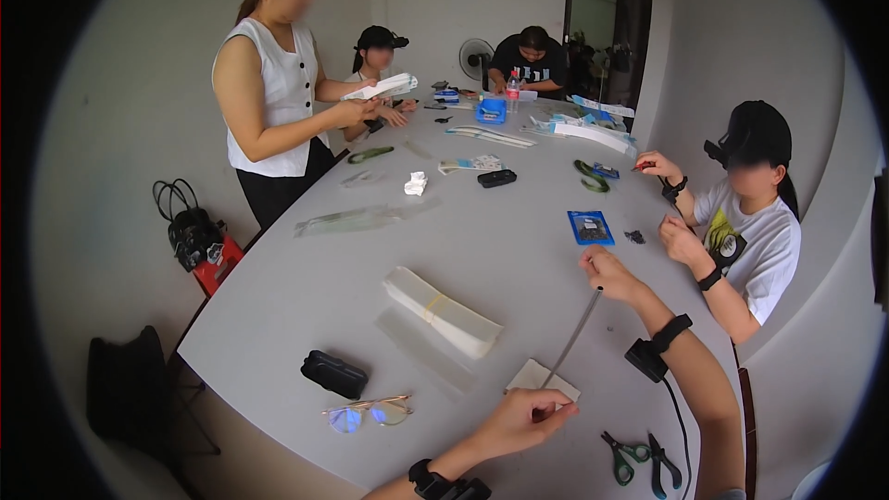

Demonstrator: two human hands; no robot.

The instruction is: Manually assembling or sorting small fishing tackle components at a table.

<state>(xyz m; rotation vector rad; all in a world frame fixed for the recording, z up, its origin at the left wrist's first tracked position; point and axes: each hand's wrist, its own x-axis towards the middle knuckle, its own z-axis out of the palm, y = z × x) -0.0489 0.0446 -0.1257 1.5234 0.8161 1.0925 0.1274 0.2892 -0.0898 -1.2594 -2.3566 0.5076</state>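
My left hand (523, 418) pinches the near end of a long thin grey strip (574, 338) just above a small white pad (537, 377) on the table. My right hand (607, 270) holds the strip's far end, so it stretches straight between both hands. A black band with a cable sits on my right wrist (653, 349). A rubber-banded stack of clear plastic bags (443, 310) lies to the left of the strip, and a small blue packet (590, 227) lies beyond my right hand.
Near me on the grey table (306, 315) lie a black case (333, 374), eyeglasses (370, 410) and green-handled scissors (639, 456). A seated person in a white shirt (750, 241) works on my right. A standing person (273, 83) holds papers; two others sit at the far end.
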